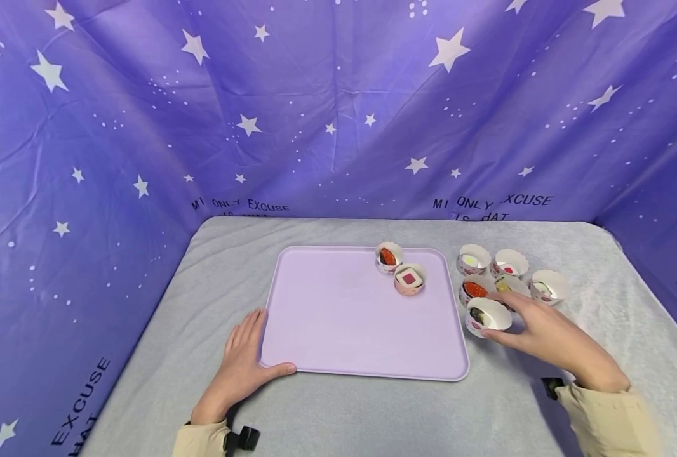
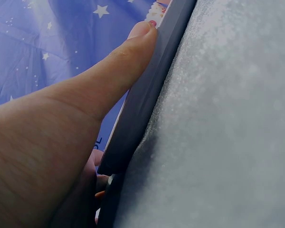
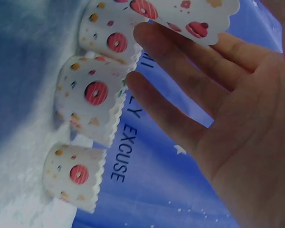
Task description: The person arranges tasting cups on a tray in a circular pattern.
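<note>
My right hand pinches a paper baking cup by its rim, thumb on the near side and fingers on the far side. Inside is a small dark-topped piece like sushi. The right wrist view shows this printed cup tilted, its base out of frame. My left hand rests at the front left corner of a lilac tray, fingers straight along the side and thumb on the front rim. On the tray's back right stand a cup with an orange-topped piece and one with a red-centred square piece.
Right of the tray, several more filled cups stand close together: one with orange topping, one with a pale yellow-green piece, one with a red spot, another at the far right. A starry purple curtain borders the grey cloth-covered table.
</note>
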Demonstrator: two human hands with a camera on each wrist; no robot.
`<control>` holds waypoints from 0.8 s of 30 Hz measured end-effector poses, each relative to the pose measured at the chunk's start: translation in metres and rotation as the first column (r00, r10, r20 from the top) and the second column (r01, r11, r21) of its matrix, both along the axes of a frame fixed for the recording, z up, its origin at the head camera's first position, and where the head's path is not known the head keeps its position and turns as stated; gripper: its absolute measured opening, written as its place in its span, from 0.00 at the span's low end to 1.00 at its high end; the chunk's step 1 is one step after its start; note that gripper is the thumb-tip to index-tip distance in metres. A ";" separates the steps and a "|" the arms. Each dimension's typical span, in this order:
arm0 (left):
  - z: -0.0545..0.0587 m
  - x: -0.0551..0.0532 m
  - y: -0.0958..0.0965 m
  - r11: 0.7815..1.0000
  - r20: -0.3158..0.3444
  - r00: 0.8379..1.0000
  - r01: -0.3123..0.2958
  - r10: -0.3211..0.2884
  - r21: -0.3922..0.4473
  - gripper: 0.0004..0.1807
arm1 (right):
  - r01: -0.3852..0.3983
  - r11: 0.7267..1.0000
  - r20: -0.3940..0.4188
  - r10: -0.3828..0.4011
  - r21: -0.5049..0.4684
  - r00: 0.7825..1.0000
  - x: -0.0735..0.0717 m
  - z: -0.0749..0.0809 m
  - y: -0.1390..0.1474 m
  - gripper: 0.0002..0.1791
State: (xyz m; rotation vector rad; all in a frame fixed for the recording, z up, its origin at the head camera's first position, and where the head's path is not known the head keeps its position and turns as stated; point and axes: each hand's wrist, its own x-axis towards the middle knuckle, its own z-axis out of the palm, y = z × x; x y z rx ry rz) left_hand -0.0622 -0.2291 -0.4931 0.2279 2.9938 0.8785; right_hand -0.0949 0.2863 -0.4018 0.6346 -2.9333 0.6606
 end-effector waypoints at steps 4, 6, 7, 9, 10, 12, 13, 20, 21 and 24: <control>-0.001 0.000 0.000 1.000 -0.004 1.000 -0.001 0.001 -0.001 0.70 | -0.033 0.999 -0.057 0.033 0.005 0.998 -0.004 0.001 -0.007 0.34; -0.001 0.000 0.000 1.000 -0.006 1.000 0.000 0.000 -0.003 0.70 | -0.044 0.999 -0.077 0.044 0.006 0.996 -0.006 0.002 -0.011 0.34; -0.001 0.000 0.000 1.000 -0.006 1.000 0.000 0.000 -0.002 0.70 | -0.047 0.999 -0.075 0.048 0.005 0.996 -0.007 0.003 -0.014 0.34; -0.001 0.000 -0.001 1.000 -0.007 1.000 -0.001 0.001 -0.001 0.70 | -0.050 0.999 -0.049 0.050 -0.006 0.998 -0.010 0.004 -0.020 0.34; -0.001 0.000 -0.001 1.000 -0.006 1.000 -0.002 0.002 -0.001 0.70 | -0.051 0.999 -0.038 0.050 -0.012 0.998 -0.011 0.005 -0.023 0.34; -0.001 0.000 0.000 1.000 -0.007 1.000 -0.001 0.000 -0.002 0.69 | -0.060 0.998 -0.016 0.060 -0.027 0.998 -0.015 0.006 -0.029 0.34; -0.001 0.000 0.000 1.000 -0.006 1.000 -0.001 0.001 -0.002 0.69 | -0.069 0.997 -0.009 0.069 -0.034 0.998 -0.017 0.006 -0.032 0.34; 0.000 0.001 0.000 1.000 0.007 1.000 -0.005 0.005 -0.001 0.70 | -0.109 0.994 -0.019 0.109 -0.017 0.994 -0.031 0.002 -0.048 0.31; 0.001 0.001 0.000 1.000 0.007 1.000 -0.005 0.005 -0.003 0.70 | -0.111 0.994 -0.016 0.111 -0.014 0.994 -0.033 0.001 -0.051 0.31; 0.001 0.001 0.000 1.000 0.008 1.000 -0.004 0.004 -0.001 0.70 | -0.140 0.990 -0.025 0.139 -0.010 0.990 -0.038 -0.004 -0.057 0.31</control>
